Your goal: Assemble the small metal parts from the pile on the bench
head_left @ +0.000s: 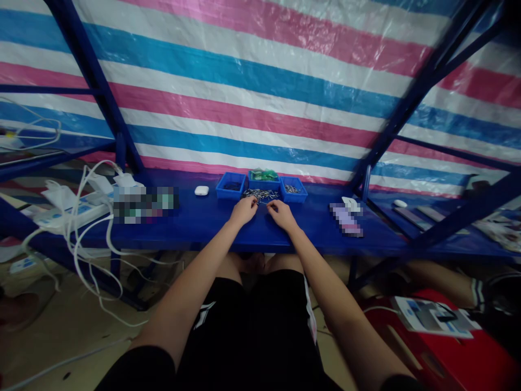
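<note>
On the blue table, a loose pile of small metal parts, perhaps screws, lies just beyond my hands. My left hand is at the near left edge of the pile, its fingers pinched together. Across a small gap, my right hand is closed in a similar pinch near a thin light piece. What each set of fingertips holds is too small to make out. Behind the pile stand a left blue bin with dark pieces, a middle blue bin with green packets, and a right blue bin with small metal pieces.
A white earphone case lies left of the bins. Farther left is a power strip with several white cables hanging off the table. A purple phone-like item lies to the right. Blue frame posts flank the table; a red stool stands lower right.
</note>
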### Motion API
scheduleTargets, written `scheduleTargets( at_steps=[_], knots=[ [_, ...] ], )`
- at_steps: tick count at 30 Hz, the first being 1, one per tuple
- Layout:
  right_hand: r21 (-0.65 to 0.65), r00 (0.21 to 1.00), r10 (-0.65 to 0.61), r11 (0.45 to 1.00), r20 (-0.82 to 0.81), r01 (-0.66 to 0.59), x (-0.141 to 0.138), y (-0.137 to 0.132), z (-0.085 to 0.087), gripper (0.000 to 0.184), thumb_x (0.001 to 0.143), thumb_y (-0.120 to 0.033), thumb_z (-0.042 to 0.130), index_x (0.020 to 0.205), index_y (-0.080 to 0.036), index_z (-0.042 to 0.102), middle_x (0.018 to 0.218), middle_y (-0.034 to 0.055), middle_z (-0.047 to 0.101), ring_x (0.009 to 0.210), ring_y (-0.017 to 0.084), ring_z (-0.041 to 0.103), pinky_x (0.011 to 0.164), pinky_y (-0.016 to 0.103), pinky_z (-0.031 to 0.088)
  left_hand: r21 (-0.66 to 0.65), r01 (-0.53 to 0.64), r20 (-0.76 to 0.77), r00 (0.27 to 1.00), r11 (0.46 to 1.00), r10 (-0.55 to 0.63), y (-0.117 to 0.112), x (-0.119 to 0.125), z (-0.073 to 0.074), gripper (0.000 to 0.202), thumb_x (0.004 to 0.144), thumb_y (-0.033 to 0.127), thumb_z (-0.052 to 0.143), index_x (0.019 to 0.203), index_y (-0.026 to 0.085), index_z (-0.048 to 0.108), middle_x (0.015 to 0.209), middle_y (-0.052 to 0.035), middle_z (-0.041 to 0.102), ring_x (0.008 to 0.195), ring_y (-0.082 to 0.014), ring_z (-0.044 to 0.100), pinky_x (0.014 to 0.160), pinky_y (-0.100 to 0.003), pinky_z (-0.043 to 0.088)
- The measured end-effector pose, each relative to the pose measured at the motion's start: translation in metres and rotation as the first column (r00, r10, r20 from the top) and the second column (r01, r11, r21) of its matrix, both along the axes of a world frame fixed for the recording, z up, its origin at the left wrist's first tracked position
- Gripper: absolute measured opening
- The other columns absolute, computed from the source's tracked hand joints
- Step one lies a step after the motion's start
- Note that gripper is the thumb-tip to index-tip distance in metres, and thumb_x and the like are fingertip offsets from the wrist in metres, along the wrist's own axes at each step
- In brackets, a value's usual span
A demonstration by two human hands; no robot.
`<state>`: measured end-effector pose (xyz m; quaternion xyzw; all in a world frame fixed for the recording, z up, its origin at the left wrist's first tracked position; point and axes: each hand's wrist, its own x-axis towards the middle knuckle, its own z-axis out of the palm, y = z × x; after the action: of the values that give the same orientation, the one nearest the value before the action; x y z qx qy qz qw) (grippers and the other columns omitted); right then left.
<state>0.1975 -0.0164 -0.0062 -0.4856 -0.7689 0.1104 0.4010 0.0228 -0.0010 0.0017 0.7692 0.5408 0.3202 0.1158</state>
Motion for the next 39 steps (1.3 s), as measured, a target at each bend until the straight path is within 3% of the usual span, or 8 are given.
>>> scheduleTargets(
  at_steps=[25,34,39],
  knots=[
    [-0.004,1.000,-0.013,1.000,-0.019,0.013,0.000,-0.001,0.002,0.018,0.078,-0.021,0.046,0.087,-0.019,0.062,0.087,0.0032,0.061,0.077,0.015,0.056,0.077,0.029,0.044,0.009,-0.015,-0.021,1.000,1.000,0.015,-0.001,0.000,0.001,0.023,0.081,0.021,0.048,0.099,0.020,0.062,0.096,-0.0062,0.067,0.087,-0.0181,0.060,0.076,-0.026,0.045],
    [0.043,0.992,-0.081,0.995,-0.095,0.086,0.004,0.001,0.004,0.031,0.079,-0.021,0.046,0.107,-0.019,0.059,0.105,0.0078,0.058,0.074,0.014,0.056,0.083,0.032,0.045,0.050,-0.009,-0.020,1.000,0.999,0.010,0.000,0.000,-0.001,0.021,0.080,0.019,0.047,0.096,0.019,0.061,0.097,-0.0075,0.066,0.088,-0.0199,0.059,0.077,-0.029,0.045],
    [0.024,0.954,-0.210,0.975,-0.212,0.220,0.015,0.011,0.004,0.054,0.077,-0.024,0.050,0.130,-0.018,0.041,0.130,0.0144,0.043,0.078,0.015,0.058,0.087,0.036,0.045,0.036,-0.039,-0.054,0.998,0.999,0.041,-0.001,0.000,0.001,0.022,0.080,0.020,0.048,0.097,0.019,0.062,0.098,-0.0076,0.064,0.091,-0.0195,0.057,0.081,-0.029,0.045]
  ],
)
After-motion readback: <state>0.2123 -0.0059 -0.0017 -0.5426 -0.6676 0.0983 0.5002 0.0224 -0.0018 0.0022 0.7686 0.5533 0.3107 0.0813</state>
